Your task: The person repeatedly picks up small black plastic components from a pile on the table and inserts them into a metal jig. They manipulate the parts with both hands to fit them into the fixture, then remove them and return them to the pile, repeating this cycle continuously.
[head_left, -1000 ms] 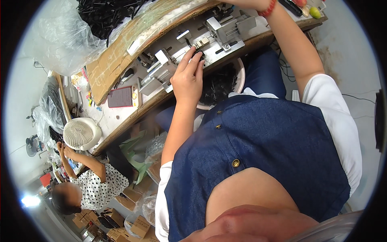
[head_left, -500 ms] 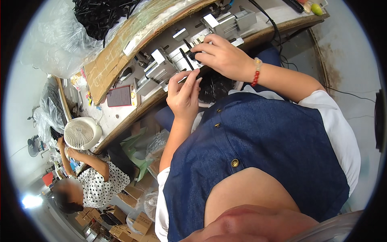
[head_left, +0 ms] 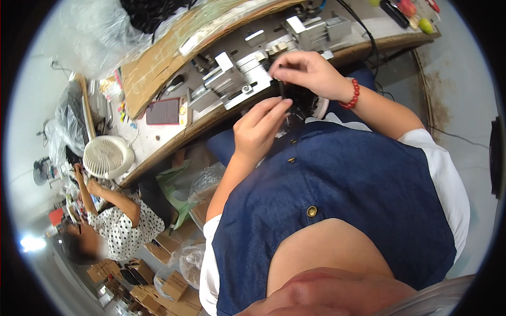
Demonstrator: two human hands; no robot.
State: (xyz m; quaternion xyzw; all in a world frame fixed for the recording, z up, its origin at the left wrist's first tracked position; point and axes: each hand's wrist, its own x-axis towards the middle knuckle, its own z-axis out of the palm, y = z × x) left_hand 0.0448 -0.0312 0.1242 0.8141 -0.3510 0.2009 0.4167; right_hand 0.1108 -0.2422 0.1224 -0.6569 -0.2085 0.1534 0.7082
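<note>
Just off the bench edge, a slim black rod-like part (head_left: 281,89) spans the gap between my hands. My left hand (head_left: 258,126) pinches its lower end between thumb and fingertips. Around the upper end my right hand (head_left: 313,76) is closed, slightly blurred, with a red bead bracelet on the wrist. Beyond the fingers sits a metal clamping fixture (head_left: 255,69), a silver block (head_left: 224,79) at its left and another block (head_left: 311,32) at its right. Below the hands, partly hidden, a light-rimmed container (head_left: 320,108) holds black pieces.
Left along the bench lie a phone (head_left: 163,111) and a white fan (head_left: 108,157). Cardboard (head_left: 153,79) and a heap of black parts (head_left: 153,13) lie behind the fixture. Fruit (head_left: 425,25) sits far right. A co-worker in a dotted shirt (head_left: 124,226) works at the left.
Both hands have drawn back from the fixture toward my body, the black rod-like part now between them. The whole view has shifted slightly.
</note>
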